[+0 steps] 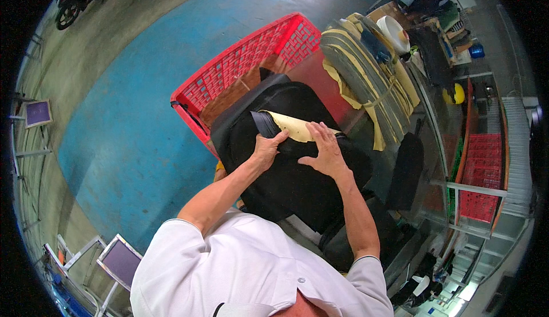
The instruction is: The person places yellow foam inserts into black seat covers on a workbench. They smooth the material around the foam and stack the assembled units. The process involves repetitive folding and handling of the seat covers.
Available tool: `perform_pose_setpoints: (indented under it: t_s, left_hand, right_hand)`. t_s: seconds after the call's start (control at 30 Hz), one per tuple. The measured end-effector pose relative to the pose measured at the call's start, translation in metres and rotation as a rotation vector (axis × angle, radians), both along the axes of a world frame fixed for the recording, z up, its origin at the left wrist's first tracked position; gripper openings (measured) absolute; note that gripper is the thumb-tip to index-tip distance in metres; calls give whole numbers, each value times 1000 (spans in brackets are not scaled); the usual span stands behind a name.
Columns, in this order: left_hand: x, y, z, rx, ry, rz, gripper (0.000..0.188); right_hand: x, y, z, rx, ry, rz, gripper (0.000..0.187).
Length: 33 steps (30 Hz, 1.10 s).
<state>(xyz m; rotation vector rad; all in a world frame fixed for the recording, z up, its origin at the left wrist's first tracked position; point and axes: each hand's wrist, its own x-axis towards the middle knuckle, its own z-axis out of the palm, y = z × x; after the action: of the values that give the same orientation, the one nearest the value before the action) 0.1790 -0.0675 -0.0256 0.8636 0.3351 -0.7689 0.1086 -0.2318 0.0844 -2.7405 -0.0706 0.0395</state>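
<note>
A curved bundle of thin dark layers [263,123] with a pale yellow sheet [291,126] on its upper side lies over a large black molded panel [309,194]. At its left end, my left hand [267,150] is closed on the dark layers, thumb against the edge of the yellow sheet. My right hand [327,150] rests with fingers spread on the sheet's right part, thumb held apart. Its palm side is hidden. The black panel lies in front of my body, beside a red plastic crate.
The red crate [240,59] with brown board [226,96] inside stands beyond the panel. To its right sits a strapped pile of grey and yellow sheets [366,68], with a white roll [393,34] nearby. Metal racks with red crates [480,174] line the right; framed stands [119,260] are at lower left.
</note>
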Motion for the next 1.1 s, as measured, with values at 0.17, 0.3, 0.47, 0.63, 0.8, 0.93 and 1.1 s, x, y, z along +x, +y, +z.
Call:
perform_pose_setpoints:
  t_s: [0.17, 0.3, 0.47, 0.63, 0.8, 0.93, 1.1]
  left_hand:
    - [-3, -4, 17, 24, 71, 1, 27]
    - [-1, -6, 25, -53, 116, 56, 26]
    - [-1, -6, 8, -34, 30, 61, 26]
    - [-2, -1, 19, -37, 18, -4, 31]
    - [1, -4, -4, -70, -34, 29, 33]
    - [-1, -3, -4, 16, -6, 28, 33]
    - [2, -2, -3, -20, -17, -5, 33]
  right_hand:
    - [-5, -11, -41, -225, -78, -44, 76]
    - [0, 4, -41, -289, -252, -50, 75]
    - [2, 3, -29, 60, -32, -33, 76]
    - [23, -27, -1, 243, 205, -12, 53]
    - [38, -28, -9, 230, 147, -22, 41]
    - [41, -30, -6, 320, 218, -109, 33]
    - [41, -25, -15, 277, -11, -1, 15]
